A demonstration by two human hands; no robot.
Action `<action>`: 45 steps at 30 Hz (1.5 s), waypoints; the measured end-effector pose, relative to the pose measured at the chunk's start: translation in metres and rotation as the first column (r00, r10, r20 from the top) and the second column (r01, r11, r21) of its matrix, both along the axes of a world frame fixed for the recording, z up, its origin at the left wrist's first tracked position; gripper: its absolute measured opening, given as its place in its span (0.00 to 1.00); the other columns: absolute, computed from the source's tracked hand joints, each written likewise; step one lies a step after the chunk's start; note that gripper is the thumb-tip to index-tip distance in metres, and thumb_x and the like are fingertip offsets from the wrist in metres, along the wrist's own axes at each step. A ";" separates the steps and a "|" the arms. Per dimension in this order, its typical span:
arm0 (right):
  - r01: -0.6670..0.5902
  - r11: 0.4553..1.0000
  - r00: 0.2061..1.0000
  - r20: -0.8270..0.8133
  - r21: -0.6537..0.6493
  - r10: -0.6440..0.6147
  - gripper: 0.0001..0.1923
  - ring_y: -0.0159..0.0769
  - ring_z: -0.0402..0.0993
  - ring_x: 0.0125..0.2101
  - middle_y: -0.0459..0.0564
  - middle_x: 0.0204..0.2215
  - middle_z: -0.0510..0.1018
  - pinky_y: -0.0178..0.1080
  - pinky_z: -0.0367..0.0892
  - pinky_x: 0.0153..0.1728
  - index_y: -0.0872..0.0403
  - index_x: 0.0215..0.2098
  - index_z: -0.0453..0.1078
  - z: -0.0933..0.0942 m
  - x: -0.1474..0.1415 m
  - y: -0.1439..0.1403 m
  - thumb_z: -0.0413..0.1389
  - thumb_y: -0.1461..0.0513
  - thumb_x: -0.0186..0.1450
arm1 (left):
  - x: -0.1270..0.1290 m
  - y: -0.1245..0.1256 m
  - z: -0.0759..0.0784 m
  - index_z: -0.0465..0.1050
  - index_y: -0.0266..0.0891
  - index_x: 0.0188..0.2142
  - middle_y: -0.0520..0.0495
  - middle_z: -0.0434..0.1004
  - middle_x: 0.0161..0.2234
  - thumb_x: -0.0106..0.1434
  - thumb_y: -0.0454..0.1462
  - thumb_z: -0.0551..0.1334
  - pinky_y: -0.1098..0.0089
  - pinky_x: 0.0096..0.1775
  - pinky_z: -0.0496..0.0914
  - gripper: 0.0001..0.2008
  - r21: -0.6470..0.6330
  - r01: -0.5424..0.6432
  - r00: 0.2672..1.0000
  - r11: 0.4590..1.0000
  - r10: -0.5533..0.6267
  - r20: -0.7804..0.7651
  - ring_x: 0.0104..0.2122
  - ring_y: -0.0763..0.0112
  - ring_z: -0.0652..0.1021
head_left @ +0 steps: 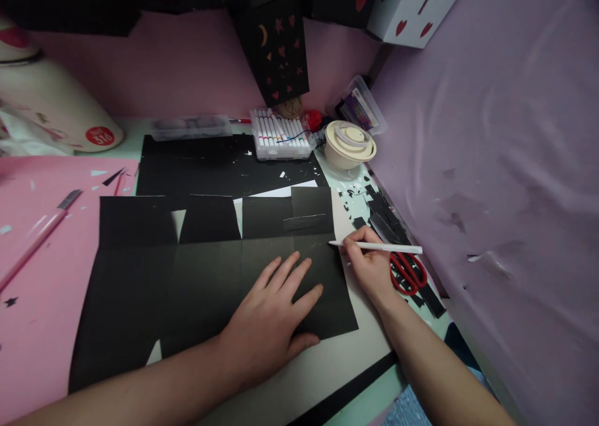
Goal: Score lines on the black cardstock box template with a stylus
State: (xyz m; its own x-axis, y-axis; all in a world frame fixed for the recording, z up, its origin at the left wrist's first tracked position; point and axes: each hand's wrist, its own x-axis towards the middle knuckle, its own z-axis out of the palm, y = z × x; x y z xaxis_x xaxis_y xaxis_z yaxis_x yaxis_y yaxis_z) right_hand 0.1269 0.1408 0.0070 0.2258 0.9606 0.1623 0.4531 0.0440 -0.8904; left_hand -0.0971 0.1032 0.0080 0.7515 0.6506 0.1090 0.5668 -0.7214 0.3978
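Note:
A large sheet of black card (206, 270) with fold lines and flaps cut along its far edge lies in front of me. My left hand (276, 314) rests flat on its right part, fingers spread. My right hand (367, 264) is closed around a slim white pen (388, 247) held nearly level. The pen's tip points left and meets the card near its right edge, by the fold line. Faint pale lines show on the flap above. Just right of my right hand are red-handled scissors (408, 273), their blades lying among black paper scraps.
A pink cutter knife (40, 242) lies on the pink sheet (32, 326) at left, beside a large bottle (56, 101). Behind the card stand a case of markers (281, 136) and a cream bowl (349, 145). Black scraps (388, 214) line the right wall. Decorated boxes hang above.

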 end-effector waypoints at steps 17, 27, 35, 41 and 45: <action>-0.092 0.996 0.995 0.036 0.005 0.092 0.10 0.32 0.66 0.24 0.42 0.21 0.70 0.36 0.60 0.29 0.52 0.24 0.64 -0.002 0.002 -0.002 0.55 0.62 0.64 | 0.000 0.001 0.000 0.63 0.45 0.60 0.38 0.52 0.67 0.62 0.52 0.62 0.45 0.62 0.51 0.30 -0.012 0.005 1.000 1.000 -0.005 -0.017 0.66 0.47 0.51; -0.082 0.996 0.997 0.016 0.030 0.082 0.10 0.32 0.65 0.24 0.42 0.21 0.69 0.37 0.60 0.29 0.51 0.23 0.63 -0.003 0.003 -0.002 0.55 0.63 0.63 | 0.000 0.000 -0.002 0.64 0.45 0.60 0.39 0.52 0.67 0.62 0.53 0.62 0.46 0.62 0.50 0.30 -0.010 -0.002 1.000 1.000 0.002 0.019 0.66 0.47 0.52; -0.045 0.997 0.999 -0.001 0.056 0.045 0.10 0.32 0.65 0.25 0.42 0.22 0.69 0.37 0.61 0.30 0.51 0.24 0.63 -0.002 0.001 -0.001 0.54 0.63 0.63 | 0.000 0.000 -0.001 0.64 0.45 0.60 0.39 0.52 0.67 0.62 0.53 0.62 0.47 0.62 0.50 0.30 -0.008 -0.003 1.000 1.000 0.003 0.019 0.66 0.47 0.52; 0.034 0.997 0.999 -0.010 0.072 -0.034 0.09 0.32 0.65 0.24 0.41 0.21 0.69 0.36 0.61 0.28 0.51 0.25 0.63 -0.002 0.001 0.001 0.54 0.62 0.63 | 0.000 0.000 -0.001 0.64 0.45 0.60 0.40 0.53 0.66 0.62 0.53 0.61 0.47 0.63 0.50 0.30 -0.005 -0.003 1.000 1.000 0.003 0.015 0.66 0.48 0.52; 0.040 0.999 0.998 -0.054 0.025 -0.038 0.03 0.32 0.66 0.23 0.41 0.22 0.70 0.35 0.62 0.26 0.50 0.31 0.67 -0.001 0.001 0.002 0.54 0.61 0.63 | 0.000 0.000 -0.001 0.64 0.45 0.60 0.40 0.53 0.67 0.62 0.53 0.61 0.47 0.63 0.50 0.30 -0.004 -0.008 1.000 1.000 0.008 0.014 0.66 0.48 0.52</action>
State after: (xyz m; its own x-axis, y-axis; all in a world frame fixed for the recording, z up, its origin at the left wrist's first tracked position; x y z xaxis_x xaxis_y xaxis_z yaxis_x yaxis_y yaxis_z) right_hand 0.1282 0.1426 0.0055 0.2719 0.9465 0.1738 0.4065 0.0508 -0.9122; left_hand -0.0969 0.1033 0.0067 0.7447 0.6572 0.1164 0.5671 -0.7151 0.4088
